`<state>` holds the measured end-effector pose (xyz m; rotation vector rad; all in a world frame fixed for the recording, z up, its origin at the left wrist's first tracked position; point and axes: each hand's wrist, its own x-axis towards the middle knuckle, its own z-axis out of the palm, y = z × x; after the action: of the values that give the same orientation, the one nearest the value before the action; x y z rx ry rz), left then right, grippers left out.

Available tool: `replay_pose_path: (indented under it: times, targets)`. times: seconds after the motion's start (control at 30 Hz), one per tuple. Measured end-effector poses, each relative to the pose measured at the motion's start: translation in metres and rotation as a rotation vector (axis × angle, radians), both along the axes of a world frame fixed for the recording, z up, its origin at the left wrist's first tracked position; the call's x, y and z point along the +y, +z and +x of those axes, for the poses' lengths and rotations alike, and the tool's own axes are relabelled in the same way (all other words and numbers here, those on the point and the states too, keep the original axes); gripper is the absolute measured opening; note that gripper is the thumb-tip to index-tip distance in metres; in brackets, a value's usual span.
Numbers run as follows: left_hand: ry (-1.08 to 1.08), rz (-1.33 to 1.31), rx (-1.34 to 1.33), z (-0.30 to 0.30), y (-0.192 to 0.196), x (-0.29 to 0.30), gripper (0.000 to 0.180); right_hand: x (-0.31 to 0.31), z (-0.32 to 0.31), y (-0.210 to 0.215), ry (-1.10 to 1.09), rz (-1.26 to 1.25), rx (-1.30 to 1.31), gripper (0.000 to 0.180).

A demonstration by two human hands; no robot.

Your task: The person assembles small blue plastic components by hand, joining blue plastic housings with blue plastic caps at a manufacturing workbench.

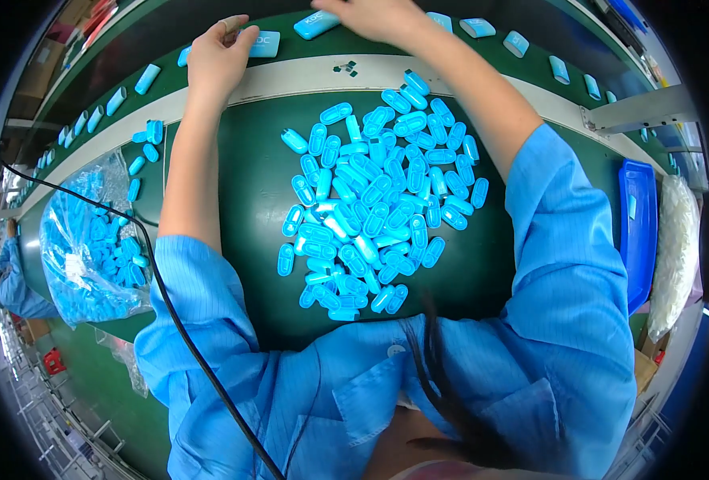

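My left hand is raised over the conveyor belt, thumb and forefinger slightly apart with nothing visible between them. Beside its thumb lies a light-blue flat plastic case with white print. Farther right, my right hand reaches to the upper edge of the view, its fingertips at the end of another light-blue case. Part of that hand is cut off by the frame. Between my forearms, a heap of small blue oval plastic caps is spread on the green worktable.
More blue cases stand in a row along the belt. A clear bag of blue parts sits left, a blue tray and a white filled bag right. A black cable crosses in front. Another person's sleeve shows far left.
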<state>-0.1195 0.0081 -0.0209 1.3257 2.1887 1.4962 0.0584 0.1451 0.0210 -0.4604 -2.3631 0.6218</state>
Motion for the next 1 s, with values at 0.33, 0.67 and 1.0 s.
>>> replay_pose_path:
  times: [0.33, 0.67, 1.0]
  targets:
    - [-0.202, -0.160, 0.263, 0.071, 0.024, -0.032, 0.020, 0.006, 0.052, -0.007, -0.084, -0.050, -0.220, 0.026]
    - [-0.206, -0.100, 0.458, 0.136, 0.008, -0.028, 0.021, 0.044, 0.079, -0.021, -0.103, -0.137, 0.028, 0.029]
    - [-0.397, 0.150, -0.814, 0.111, 0.016, -0.005, 0.038, 0.000, 0.080, -0.020, 0.313, -1.045, 0.109, 0.017]
